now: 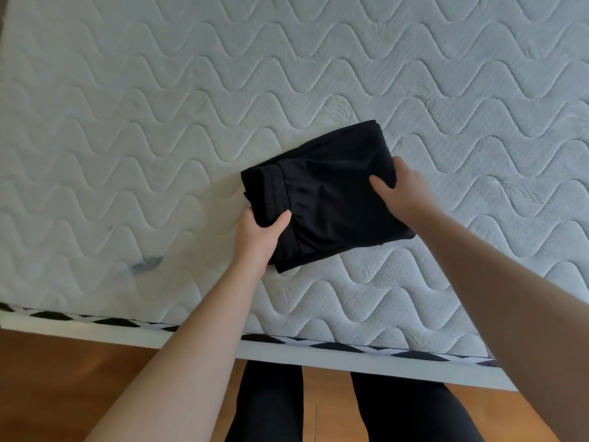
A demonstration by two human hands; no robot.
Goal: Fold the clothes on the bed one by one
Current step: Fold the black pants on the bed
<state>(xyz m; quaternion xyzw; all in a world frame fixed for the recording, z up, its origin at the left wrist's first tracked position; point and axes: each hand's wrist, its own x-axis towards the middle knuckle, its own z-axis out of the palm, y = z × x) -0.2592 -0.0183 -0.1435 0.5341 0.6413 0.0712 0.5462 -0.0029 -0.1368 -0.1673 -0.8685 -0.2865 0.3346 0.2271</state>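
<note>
A folded black garment (325, 199) with a gathered elastic waistband lies on the bare quilted mattress (159, 106), just right of centre. The left hand (259, 236) grips its 8 o'clock corner, thumb on top, fingers (248, 212) tucked underneath. The right hand (400, 189) clasps the 3 o'clock edge, thumb pressed on the fabric.
</note>
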